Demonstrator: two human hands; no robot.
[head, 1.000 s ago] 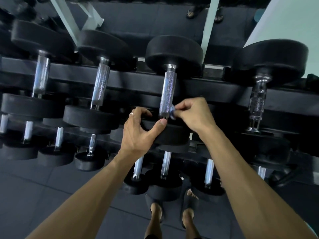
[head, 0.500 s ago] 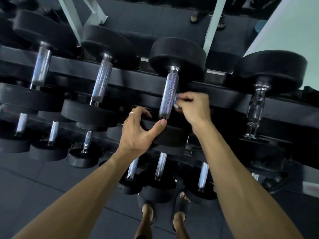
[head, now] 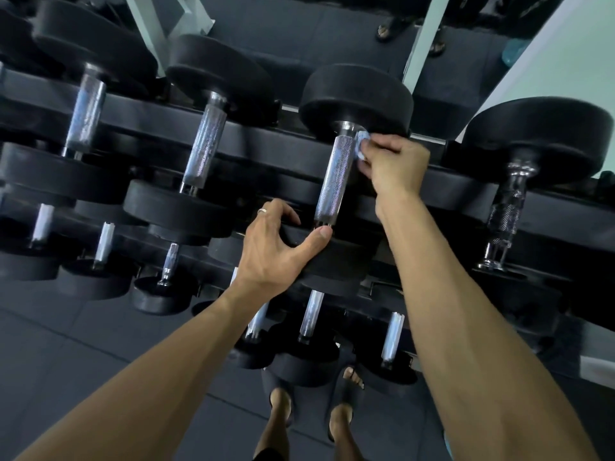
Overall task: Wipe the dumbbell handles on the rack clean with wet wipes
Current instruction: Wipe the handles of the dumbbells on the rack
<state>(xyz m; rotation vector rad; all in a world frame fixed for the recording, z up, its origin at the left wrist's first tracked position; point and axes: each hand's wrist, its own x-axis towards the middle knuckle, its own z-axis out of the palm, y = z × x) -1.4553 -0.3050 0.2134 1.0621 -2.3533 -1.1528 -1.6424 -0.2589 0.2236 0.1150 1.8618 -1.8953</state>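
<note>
A black dumbbell lies on the top tier of the rack [head: 266, 154], its knurled chrome handle [head: 334, 181] running from the far head [head: 356, 98] to the near head [head: 339, 257]. My right hand [head: 396, 164] pinches a small pale wet wipe [head: 361, 144] against the right side of the handle, close to the far head. My left hand [head: 273, 247] grips the near head, thumb on its top edge just below the handle's lower end.
More black dumbbells with chrome handles lie left [head: 204, 148] and right [head: 509, 207] on the same tier, and smaller ones [head: 311, 314] fill the lower tiers. My feet in sandals [head: 346, 394] stand on dark floor mats under the rack.
My right hand has slid the wipe up the handle from its lower end to the top near the far head. My left hand has stayed on the near head.
</note>
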